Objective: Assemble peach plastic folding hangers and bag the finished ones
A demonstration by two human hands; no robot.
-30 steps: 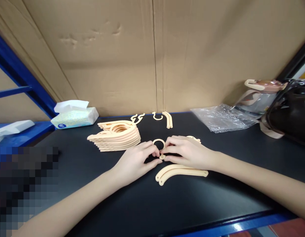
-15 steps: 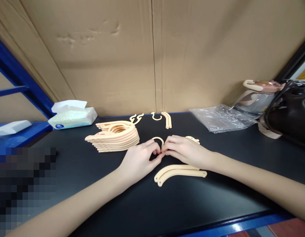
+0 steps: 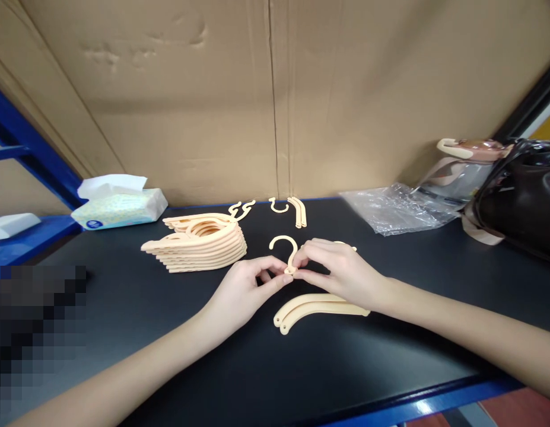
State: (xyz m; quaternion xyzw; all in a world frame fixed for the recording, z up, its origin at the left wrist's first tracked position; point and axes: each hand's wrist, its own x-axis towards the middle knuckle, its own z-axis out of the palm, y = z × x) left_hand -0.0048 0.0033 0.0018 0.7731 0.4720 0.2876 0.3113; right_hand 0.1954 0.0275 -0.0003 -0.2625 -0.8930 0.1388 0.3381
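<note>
We pinch the hook (image 3: 295,246) by its base with the left hand (image 3: 252,283) and the right hand (image 3: 336,262), just to the far side of two curved arms (image 3: 308,309). We seem to be adjusting that base; the next move likely calls for a steady hold.

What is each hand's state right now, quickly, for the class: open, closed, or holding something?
Left hand: closed, its grip pinching the base of the cream hook.
Right hand: closed, holding the same hook near its base.
</note>
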